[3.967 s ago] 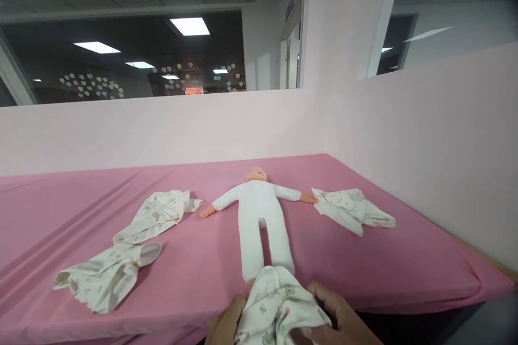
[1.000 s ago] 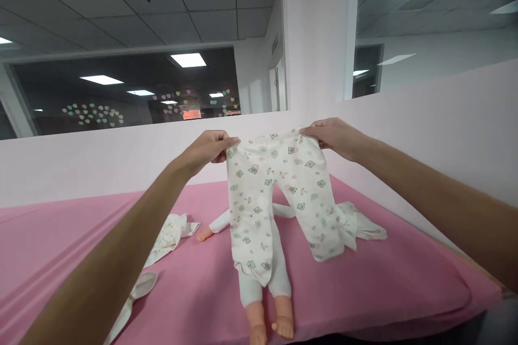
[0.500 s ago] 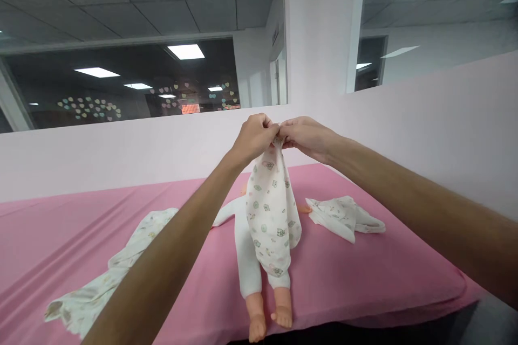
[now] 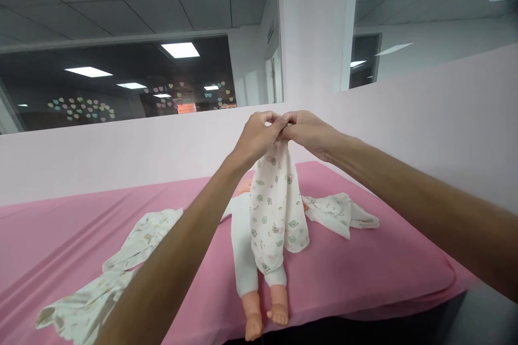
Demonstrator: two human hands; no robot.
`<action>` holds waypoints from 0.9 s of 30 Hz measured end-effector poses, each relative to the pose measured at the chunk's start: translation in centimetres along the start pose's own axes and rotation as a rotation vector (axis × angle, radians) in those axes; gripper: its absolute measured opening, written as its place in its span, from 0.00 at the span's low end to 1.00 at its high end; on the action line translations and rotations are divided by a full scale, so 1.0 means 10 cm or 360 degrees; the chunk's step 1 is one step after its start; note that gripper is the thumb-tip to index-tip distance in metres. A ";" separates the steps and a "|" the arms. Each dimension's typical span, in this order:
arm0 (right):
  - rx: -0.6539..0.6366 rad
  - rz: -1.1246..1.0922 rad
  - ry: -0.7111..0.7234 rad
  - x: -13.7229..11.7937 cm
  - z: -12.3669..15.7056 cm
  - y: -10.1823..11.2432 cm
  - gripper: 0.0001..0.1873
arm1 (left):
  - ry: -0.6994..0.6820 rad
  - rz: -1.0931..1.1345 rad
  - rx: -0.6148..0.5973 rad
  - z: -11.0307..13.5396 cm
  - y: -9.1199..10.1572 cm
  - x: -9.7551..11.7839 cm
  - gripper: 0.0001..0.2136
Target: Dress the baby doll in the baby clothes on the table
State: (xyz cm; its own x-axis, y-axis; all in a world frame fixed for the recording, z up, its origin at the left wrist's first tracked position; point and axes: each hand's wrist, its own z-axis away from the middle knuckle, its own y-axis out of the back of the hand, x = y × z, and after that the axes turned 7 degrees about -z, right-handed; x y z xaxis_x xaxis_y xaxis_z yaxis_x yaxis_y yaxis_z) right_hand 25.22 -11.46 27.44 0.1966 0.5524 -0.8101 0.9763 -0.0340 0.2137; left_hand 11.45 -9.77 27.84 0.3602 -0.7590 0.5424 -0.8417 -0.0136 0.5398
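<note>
Two touching hands, the left (image 4: pixel 256 137) and the right (image 4: pixel 311 132), have their fingers clamped on the gathered top of the pants (image 4: pixel 270 210). The pants (likely light, soft and limp, best held by the upper edge) hang before the doll (image 4: pixel 243 242), which lies on the sheet (image 4: pixel 343 275).

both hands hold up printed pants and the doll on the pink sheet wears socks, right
Not socks: in the head view, the doll on the pink sheet has bare feet. The left hand and right hand do hold up printed pants.
</note>
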 end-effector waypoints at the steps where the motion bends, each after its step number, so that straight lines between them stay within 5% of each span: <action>1: 0.0086 -0.0021 -0.0011 0.00 0.00 0.01 0.07 | -0.0019 -0.0010 0.0050 0.05 -0.01 0.01 0.14; 6: 0.0316 -0.0229 0.0056 -0.07 0.00 0.10 0.08 | 0.0155 0.0019 0.0321 0.42 -0.14 -0.18 0.45; 9: 0.0251 -0.0358 0.0187 -0.15 0.03 0.11 0.06 | 0.0430 0.0423 0.0045 0.68 -0.31 -0.42 0.54; 16: 0.0375 -0.0506 0.0189 -0.14 0.04 0.10 0.05 | 0.0630 0.1373 -0.0335 1.11 -0.71 -0.62 0.28; 27: 0.0523 -0.0428 0.0185 0.15 -0.04 0.33 0.07 | 0.0777 0.1474 -0.0388 1.25 -0.79 -0.71 0.18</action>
State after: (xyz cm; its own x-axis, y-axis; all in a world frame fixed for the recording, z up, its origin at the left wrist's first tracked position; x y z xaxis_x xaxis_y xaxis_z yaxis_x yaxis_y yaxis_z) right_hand 28.75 -10.40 27.11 -0.0615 0.6672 -0.7423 0.9720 -0.1288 -0.1963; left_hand 10.52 -12.42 11.73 -0.2096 -0.0646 0.9756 -0.7859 0.6048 -0.1288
